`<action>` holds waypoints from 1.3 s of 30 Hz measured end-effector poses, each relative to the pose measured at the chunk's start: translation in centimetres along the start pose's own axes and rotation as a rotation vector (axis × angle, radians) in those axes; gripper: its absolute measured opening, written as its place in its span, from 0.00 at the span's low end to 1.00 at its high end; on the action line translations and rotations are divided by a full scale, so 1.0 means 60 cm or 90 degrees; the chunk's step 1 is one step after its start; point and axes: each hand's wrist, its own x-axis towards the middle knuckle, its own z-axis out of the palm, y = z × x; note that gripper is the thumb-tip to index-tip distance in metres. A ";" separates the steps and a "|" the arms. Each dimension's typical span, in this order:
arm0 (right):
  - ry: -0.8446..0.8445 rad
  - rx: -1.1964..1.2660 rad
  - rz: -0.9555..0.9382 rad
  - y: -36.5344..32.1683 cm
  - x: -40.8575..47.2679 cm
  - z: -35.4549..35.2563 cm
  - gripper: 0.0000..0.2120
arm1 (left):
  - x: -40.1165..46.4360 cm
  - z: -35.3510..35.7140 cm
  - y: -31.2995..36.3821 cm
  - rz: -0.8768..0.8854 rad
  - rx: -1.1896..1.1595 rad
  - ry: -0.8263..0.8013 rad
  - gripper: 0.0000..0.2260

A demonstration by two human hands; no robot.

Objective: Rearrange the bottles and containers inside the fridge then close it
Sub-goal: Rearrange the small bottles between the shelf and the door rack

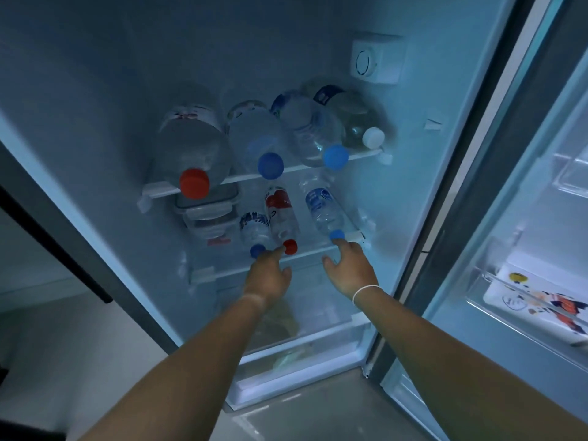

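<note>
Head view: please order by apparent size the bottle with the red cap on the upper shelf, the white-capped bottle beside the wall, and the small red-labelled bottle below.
1. Red-capped bottle, largest.
2. White-capped bottle.
3. Red-labelled bottle, smallest, though it lies farther from the camera.

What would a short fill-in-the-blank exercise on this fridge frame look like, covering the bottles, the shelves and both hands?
1. The large bottle at the left end of the upper shelf has a ___ cap.
2. The number of bottles lying on the upper shelf is ___.
3. The right hand reaches to a bottle on the lower shelf with a ___ cap.
4. The fridge door stands ___.

Missing words: red; four; blue; open.
</note>
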 end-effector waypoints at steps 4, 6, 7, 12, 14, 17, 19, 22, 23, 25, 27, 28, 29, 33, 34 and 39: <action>0.007 -0.001 0.003 0.000 0.012 -0.002 0.23 | 0.011 0.003 0.001 0.011 0.015 -0.005 0.24; 0.004 0.000 0.001 0.000 0.017 -0.001 0.24 | 0.019 0.007 0.001 0.016 0.013 -0.007 0.25; 0.001 -0.001 -0.002 0.001 0.020 -0.001 0.24 | 0.023 0.009 0.001 0.016 0.013 -0.007 0.24; -0.009 -0.008 -0.007 0.003 0.035 0.004 0.25 | 0.048 0.021 0.003 -0.005 0.019 0.014 0.24; -0.015 -0.005 -0.011 0.002 0.043 0.006 0.25 | 0.058 0.026 0.005 -0.021 0.037 0.008 0.24; -0.021 -0.006 -0.006 0.002 0.061 0.006 0.25 | 0.075 0.034 0.010 -0.034 0.072 -0.017 0.24; -0.026 -0.015 0.005 0.004 0.070 0.007 0.25 | 0.083 0.041 0.012 -0.030 0.085 -0.038 0.25; -0.049 -0.016 0.008 0.007 0.079 0.010 0.25 | 0.091 0.050 0.014 -0.025 0.087 -0.048 0.25; -0.052 -0.015 0.004 0.008 0.082 0.012 0.25 | 0.093 0.052 0.015 -0.026 0.084 -0.044 0.25; -0.044 -0.013 -0.004 0.012 0.087 0.015 0.22 | 0.097 0.057 0.019 -0.028 0.080 -0.025 0.24; -0.027 -0.020 -0.011 0.015 0.093 0.017 0.19 | 0.099 0.061 0.023 -0.037 0.072 -0.001 0.20; -0.016 -0.024 -0.013 0.016 0.095 0.017 0.17 | 0.100 0.062 0.026 -0.047 0.063 0.010 0.18; -0.004 -0.023 -0.015 0.017 0.096 0.017 0.15 | 0.102 0.061 0.027 -0.057 0.052 0.020 0.16; 0.036 -0.009 -0.029 0.016 0.082 0.022 0.10 | 0.098 0.059 0.023 -0.069 0.046 0.054 0.12; 0.044 -0.003 -0.030 0.017 0.075 0.023 0.09 | 0.094 0.059 0.021 -0.062 0.052 0.062 0.12; 0.094 0.039 -0.023 0.017 0.035 0.021 0.06 | 0.062 0.060 0.010 -0.038 0.049 0.084 0.11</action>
